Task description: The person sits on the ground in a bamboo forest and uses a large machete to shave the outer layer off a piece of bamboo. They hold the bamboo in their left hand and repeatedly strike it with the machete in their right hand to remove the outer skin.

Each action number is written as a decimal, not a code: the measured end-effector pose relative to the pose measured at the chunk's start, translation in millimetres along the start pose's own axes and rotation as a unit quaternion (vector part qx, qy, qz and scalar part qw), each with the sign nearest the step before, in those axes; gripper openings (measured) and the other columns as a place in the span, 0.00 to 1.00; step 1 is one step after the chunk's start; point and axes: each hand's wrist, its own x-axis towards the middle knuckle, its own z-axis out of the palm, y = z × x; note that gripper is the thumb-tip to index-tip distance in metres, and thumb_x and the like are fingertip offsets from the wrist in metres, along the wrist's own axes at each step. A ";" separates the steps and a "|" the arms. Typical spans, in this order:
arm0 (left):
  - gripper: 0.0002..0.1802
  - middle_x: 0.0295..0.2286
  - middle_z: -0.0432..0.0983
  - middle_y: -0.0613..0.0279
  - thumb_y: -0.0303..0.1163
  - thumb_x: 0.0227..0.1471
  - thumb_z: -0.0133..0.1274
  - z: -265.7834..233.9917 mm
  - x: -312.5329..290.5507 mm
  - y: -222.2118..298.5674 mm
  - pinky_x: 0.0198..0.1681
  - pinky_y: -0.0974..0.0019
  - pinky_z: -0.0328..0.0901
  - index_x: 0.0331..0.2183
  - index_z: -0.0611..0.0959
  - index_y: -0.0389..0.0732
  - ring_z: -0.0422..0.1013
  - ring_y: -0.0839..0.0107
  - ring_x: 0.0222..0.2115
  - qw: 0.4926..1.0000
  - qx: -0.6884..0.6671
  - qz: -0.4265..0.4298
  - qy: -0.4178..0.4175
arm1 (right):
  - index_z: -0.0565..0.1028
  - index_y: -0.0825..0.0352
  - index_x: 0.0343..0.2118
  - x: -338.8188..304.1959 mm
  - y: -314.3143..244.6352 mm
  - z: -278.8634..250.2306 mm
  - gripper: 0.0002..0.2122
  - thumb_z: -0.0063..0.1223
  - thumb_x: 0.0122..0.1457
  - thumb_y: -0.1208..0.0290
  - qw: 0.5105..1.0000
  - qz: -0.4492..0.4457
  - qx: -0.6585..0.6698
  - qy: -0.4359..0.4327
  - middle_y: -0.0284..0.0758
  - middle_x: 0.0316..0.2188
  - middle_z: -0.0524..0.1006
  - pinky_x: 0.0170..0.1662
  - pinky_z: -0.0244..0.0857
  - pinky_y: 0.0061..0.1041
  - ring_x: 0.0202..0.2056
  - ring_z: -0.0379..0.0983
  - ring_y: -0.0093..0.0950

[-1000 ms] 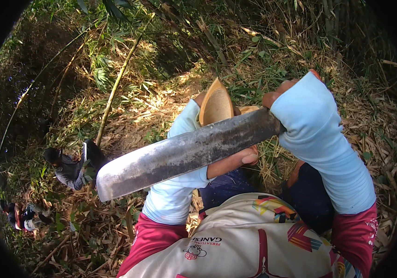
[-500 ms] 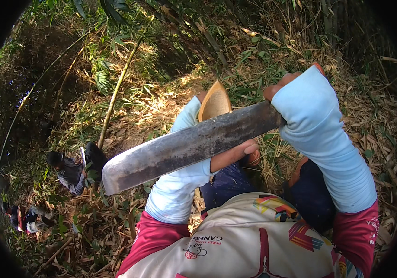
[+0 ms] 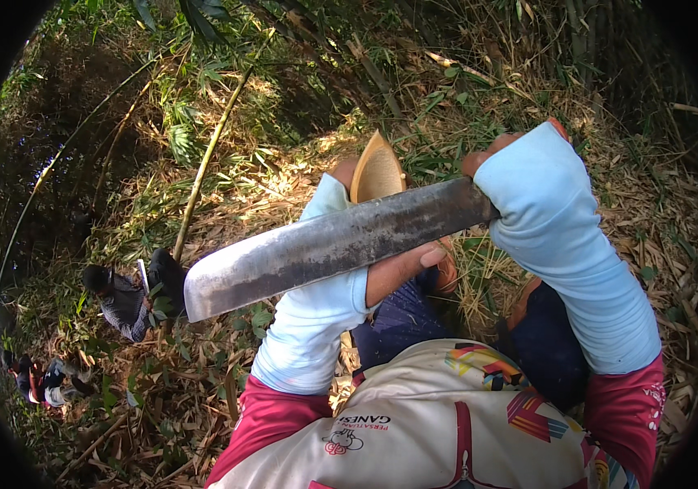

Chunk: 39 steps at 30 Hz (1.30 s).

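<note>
A broad, dark machete (image 3: 324,244) spans the middle of the view, its blunt tip toward the left. My right hand (image 3: 489,155) is closed around its handle, which the fingers and pale blue sleeve mostly hide. Behind the blade, my left hand (image 3: 402,273) grips a piece of cut bamboo (image 3: 378,173). The bamboo's pointed, slanted end, pale inside with a tan rim, rises above the blade's upper edge. The blade covers the lower part of the bamboo and most of my left fingers; the thumb shows below. Whether blade and bamboo touch, I cannot tell.
Dry bamboo leaves (image 3: 243,212) and grass cover the ground. A slanting bamboo pole (image 3: 212,155) stands ahead on the left. One person (image 3: 125,306) sits at left with something pale and flat; another person (image 3: 43,381) is farther off. Dense bamboo stems (image 3: 373,73) rise ahead.
The machete's tip has risen slightly, so the blade lies a little flatter. The bamboo's point and my left hand have shifted up slightly. Both grips are unchanged.
</note>
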 end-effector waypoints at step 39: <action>0.30 0.28 0.81 0.62 0.33 0.41 0.73 22.4 8.8 10.7 0.30 0.72 0.71 0.43 0.74 0.35 0.76 0.78 0.27 0.997 0.044 -0.005 -0.057 | 0.75 0.57 0.23 3.1 -2.1 -49.6 0.04 0.57 0.42 0.69 0.994 -0.005 -0.086 -0.063 0.31 0.17 0.73 0.29 0.62 0.40 0.23 0.75 0.35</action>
